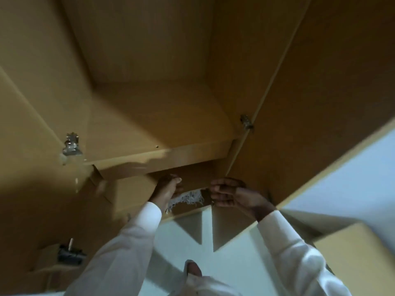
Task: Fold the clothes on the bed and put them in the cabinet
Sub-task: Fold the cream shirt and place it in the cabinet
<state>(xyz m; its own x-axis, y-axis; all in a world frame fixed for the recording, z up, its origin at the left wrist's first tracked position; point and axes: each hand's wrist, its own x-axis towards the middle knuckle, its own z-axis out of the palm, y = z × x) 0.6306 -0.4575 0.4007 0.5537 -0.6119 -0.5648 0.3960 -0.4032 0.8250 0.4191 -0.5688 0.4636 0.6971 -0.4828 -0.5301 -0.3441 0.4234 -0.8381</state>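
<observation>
Mostly hidden: fringed cloth (190, 198)
Only its white edge shows between left hand (168, 189) and right hand (226, 192); blur hides both grips.

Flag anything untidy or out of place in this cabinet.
Only the white fringed cloth stands out. Its ragged fringe lies loose at the front of the lower compartment, between the left hand and right hand, not tucked in. The cabinet and hinges look sound.

no readable text, no labels, no brands, no numbers, no signs
</observation>
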